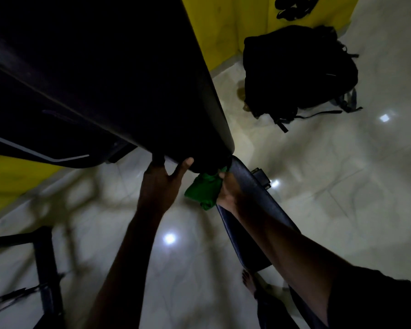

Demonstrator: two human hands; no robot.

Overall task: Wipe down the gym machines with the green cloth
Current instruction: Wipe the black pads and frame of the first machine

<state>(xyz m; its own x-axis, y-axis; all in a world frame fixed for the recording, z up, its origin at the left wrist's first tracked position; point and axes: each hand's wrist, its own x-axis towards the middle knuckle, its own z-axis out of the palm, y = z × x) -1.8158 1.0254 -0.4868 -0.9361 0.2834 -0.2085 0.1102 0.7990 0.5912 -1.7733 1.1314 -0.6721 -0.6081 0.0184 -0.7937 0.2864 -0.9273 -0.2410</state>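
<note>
Head view: the lower edge of the black pad (pixel 128 91) is being gripped by the left hand (pixel 160 184), fingers curled over it. Just right, the green cloth (pixel 203 192) is being held bunched in the right hand (pixel 228 188), pressed against the pad's corner.

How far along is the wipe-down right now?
Done: nothing can be confirmed; the dim light hides any wiped surface. In hand: the right hand presses the green cloth where the large back pad meets the seat pad, while the left hand steadies the pad's edge. Left: the dark frame looks untouched.
</note>
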